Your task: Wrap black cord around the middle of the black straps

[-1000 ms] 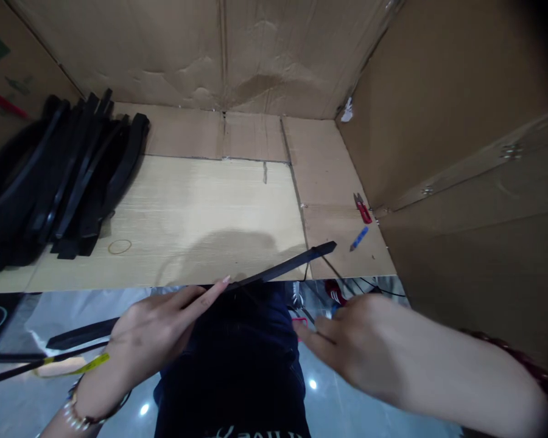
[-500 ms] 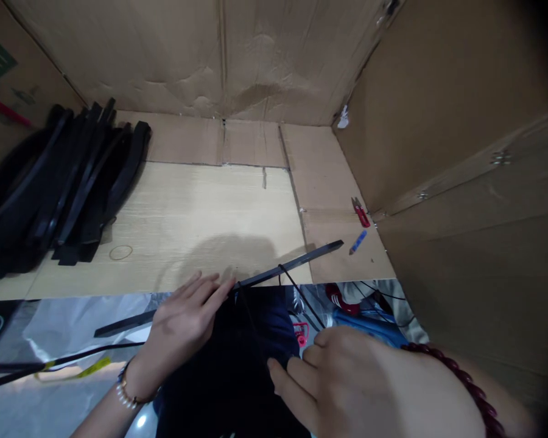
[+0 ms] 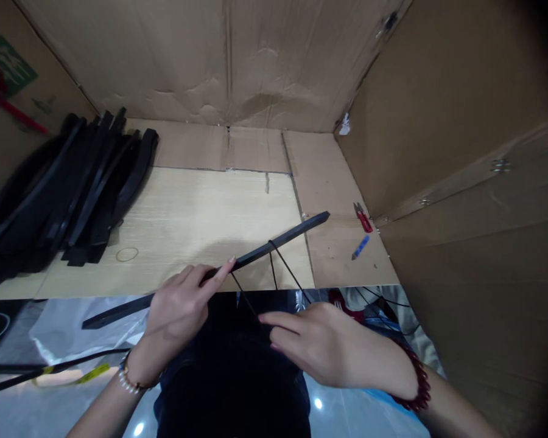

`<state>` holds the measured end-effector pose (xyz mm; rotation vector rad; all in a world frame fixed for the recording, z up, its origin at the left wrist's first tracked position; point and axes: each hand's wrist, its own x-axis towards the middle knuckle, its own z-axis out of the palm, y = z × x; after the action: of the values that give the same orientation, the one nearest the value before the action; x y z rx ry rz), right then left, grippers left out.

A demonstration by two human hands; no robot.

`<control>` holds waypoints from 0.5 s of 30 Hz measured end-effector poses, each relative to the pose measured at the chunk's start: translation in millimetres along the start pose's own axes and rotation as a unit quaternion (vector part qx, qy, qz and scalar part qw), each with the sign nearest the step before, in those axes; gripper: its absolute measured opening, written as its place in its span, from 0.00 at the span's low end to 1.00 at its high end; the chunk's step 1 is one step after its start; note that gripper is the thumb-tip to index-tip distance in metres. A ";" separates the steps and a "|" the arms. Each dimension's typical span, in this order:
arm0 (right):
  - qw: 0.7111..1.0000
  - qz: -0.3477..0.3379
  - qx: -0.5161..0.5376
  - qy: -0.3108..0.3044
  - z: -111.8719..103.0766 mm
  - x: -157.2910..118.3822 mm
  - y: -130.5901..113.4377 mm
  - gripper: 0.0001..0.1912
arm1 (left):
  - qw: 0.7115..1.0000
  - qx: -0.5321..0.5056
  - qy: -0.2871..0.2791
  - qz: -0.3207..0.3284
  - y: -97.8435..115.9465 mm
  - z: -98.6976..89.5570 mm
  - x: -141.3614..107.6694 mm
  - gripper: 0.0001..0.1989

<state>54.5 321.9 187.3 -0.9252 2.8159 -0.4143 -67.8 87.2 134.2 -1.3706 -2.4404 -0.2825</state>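
A long black strip (image 3: 285, 236) slants across the near edge of the table, its lower left end out over the edge. My left hand (image 3: 180, 304) is closed round its middle, with the index finger stretched along it. A thin black cord (image 3: 288, 267) loops over the strip to the right of that hand and runs down toward me. In my right hand (image 3: 319, 340) the cord is pinched between the fingers, below the table edge; part of it is hidden by the hand.
Black curved strips (image 3: 91, 188) lie piled at the left. Near them is a rubber band (image 3: 126, 254). Red snips (image 3: 363, 218) and a blue-wrapped pencil stub (image 3: 360, 247) lie at the right. Cardboard walls (image 3: 438, 109) enclose the back and sides.
The strip's right end has moved up and to the left. My right hand, with the cord, has moved up and away from me. My left hand keeps hold of the strip.
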 end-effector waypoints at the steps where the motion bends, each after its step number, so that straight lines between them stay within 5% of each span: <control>1: 1.000 -0.002 -0.006 -0.002 1.7 -0.7 -1.6 0.08 | 1.000 -0.001 -0.003 0.008 -0.2 1.5 -0.3 0.31; 6: 0.987 0.060 -0.131 0.074 -8.2 -15.6 2.3 0.13 | 1.000 0.012 0.017 -0.018 -9.3 5.1 -10.5 0.31; 11: 0.912 0.132 -0.372 0.108 -45.2 -43.5 22.7 0.12 | 0.999 0.029 0.025 0.012 -21.7 1.2 -31.3 0.32; 15: 0.901 0.231 -0.352 0.107 -53.8 -67.3 40.6 0.16 | 0.999 0.031 0.032 0.010 -27.2 -7.3 -46.3 0.34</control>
<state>73.5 405.0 229.7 -0.2444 3.2915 0.6418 -67.3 34.1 123.2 -1.3392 -2.3615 -0.2397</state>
